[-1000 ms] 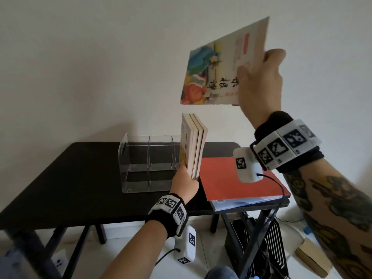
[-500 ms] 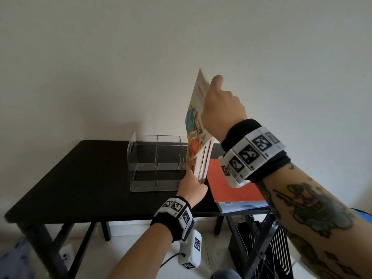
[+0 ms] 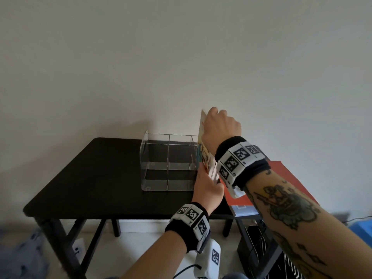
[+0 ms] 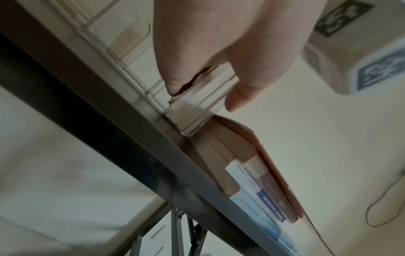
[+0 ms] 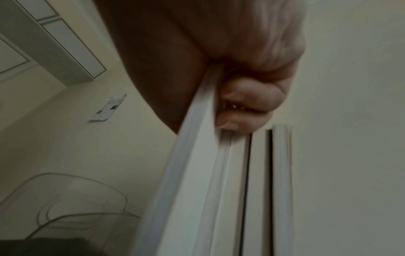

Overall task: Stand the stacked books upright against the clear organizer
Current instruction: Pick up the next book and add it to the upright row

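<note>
A black desk (image 3: 96, 178) is seen against a pale wall (image 3: 141, 57). Toward its far edge, right of the middle, a clear organizer (image 3: 169, 164) with upright dividers is set. At the right front corner a flat stack of books (image 3: 289, 184) is left, topped by a red cover, its spines overhanging the front edge in the left wrist view. Just beside the organizer's right end, a few upright books (image 3: 213, 174) are stood on the desk. An illustrated book (image 3: 204, 154) is held upright on their left, between them and the organizer, slightly tilted. Its top edge is gripped by the right hand (image 3: 220, 127), fingers curled over one face and the thumb set on the other. The front edges of the upright books are clasped low down by the left hand (image 3: 208, 190), thumb on one side and fingers on the other.
</note>
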### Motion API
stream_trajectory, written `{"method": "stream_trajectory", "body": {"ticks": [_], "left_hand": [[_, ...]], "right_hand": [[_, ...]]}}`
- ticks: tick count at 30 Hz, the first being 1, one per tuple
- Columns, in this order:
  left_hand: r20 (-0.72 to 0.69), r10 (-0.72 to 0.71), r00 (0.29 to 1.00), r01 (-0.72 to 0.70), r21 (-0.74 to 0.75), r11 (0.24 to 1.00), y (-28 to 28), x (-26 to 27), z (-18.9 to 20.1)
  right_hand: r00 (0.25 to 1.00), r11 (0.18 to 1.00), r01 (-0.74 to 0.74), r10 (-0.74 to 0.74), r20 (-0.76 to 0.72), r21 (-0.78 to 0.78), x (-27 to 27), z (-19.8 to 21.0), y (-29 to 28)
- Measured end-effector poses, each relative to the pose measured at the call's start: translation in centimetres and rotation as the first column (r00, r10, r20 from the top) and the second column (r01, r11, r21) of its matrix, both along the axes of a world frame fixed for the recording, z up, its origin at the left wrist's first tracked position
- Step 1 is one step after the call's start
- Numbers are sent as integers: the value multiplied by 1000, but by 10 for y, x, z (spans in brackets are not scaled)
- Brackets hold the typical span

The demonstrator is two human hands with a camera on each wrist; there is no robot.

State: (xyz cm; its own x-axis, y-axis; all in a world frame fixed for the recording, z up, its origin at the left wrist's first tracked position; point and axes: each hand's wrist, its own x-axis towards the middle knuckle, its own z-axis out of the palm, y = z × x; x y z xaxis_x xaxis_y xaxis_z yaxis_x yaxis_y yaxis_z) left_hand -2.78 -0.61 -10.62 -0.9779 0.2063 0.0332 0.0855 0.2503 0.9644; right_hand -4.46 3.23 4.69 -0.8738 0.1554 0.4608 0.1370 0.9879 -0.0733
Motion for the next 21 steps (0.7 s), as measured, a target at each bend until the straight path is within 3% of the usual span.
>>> {"method": "stream_trajectory", "body": {"ticks": [4,13,21], "left_hand": [[30,4,1000,-4,0,1000,-4,-7,-3],[22,-46,999,47,-24,999,-1,-21,-8],[79,-43,996,42,14,999,2,-26,-11]], "right_hand": [[998,994,59,-57,-27,95,-4,-10,1],[999,995,35,-31,-37,95,1,-13,12],[982,997,-48,35,-187,-65,17,-12,39]]}}
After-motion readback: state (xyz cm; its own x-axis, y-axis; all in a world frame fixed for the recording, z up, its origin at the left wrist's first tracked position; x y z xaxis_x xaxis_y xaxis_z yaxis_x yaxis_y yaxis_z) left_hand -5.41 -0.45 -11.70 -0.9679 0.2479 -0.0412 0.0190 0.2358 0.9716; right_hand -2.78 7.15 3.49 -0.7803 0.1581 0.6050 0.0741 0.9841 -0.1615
